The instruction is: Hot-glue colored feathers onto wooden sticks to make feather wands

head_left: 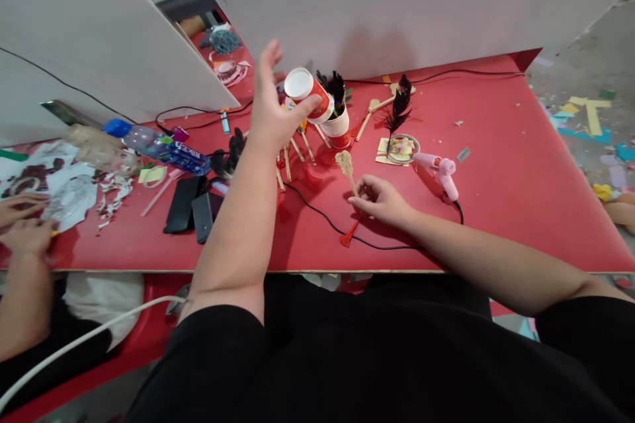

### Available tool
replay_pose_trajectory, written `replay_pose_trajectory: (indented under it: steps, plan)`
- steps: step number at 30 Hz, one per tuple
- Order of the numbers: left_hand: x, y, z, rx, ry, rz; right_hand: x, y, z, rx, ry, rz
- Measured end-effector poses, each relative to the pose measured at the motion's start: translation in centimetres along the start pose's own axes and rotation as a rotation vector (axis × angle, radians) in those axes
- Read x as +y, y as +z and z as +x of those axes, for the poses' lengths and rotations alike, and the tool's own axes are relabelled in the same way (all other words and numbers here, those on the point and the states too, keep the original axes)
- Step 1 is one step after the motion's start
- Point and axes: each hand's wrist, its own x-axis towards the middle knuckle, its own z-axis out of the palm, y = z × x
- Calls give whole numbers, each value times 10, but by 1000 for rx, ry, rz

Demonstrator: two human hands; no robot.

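Note:
My left hand (275, 112) is raised over the back of the table, its thumb across a red and white paper cup (321, 100) that is tilted on its side. Just beyond it stands a second paper cup (337, 129) with black feathers (335, 87) sticking out. My right hand (380, 199) rests low on the table, its fingers closed round a thin wooden stick with an ornate flat head (344, 164). A red tassel (350, 234) lies below that hand. Several other wooden sticks (297, 149) lie near the cups.
A pink glue gun (437, 170) lies right of a small round dish (401, 149) and a black feather (399, 109). Black cord (322, 215) crosses the table. Leftward are phones (183, 205), a plastic bottle (163, 149), scraps and another person's hands (24, 225). A grey partition stands behind.

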Motion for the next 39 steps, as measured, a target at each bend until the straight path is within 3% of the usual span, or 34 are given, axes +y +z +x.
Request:
replay_pose_trajectory:
  steps: [3, 5, 6, 8, 9, 11, 14, 16, 19, 23, 26, 30, 34, 36, 39]
  plan:
    - [8, -4, -62, 178, 22, -56, -2, -1, -1, 42, 21, 90]
    - [26, -2, -119, 194, -103, -51, -5, 1, -3, 76, 10, 119]
    - [36, 0, -149, 105, -208, -70, -7, 3, -5, 80, -4, 95]
    - [54, 5, -198, -227, -480, -180, -12, 9, -9, 54, -60, -32]
    - [60, 7, -216, -339, -584, -261, -16, 13, -12, 37, -101, -119]
    - [64, 8, -235, -341, -679, -352, -26, 17, -15, -2, -183, -284]
    - [56, 5, -231, -175, -720, -393, -51, 11, -3, -56, -222, -420]
    - [49, 1, -221, -125, -747, -388, -71, -2, 20, 39, -243, -460]
    - [49, -3, -215, -227, -801, -408, -93, -22, 71, 368, -397, -606]
    - [63, -5, -220, -361, -816, -459, -94, -36, 135, 455, -313, -800]
    - [74, -11, -222, -394, -807, -455, -83, -42, 156, 493, -372, -811]
    - [76, -25, -218, -392, -775, -440, -94, -53, 136, 612, -684, -654]
    - [73, -32, -214, -309, -642, -349, -119, -50, 73, 627, -832, -277]
    - [72, -31, -215, -266, -598, -315, -117, -40, 41, 544, -660, -163]
    - [74, -23, -219, -262, -620, -298, -93, -21, 11, 383, -322, -110]
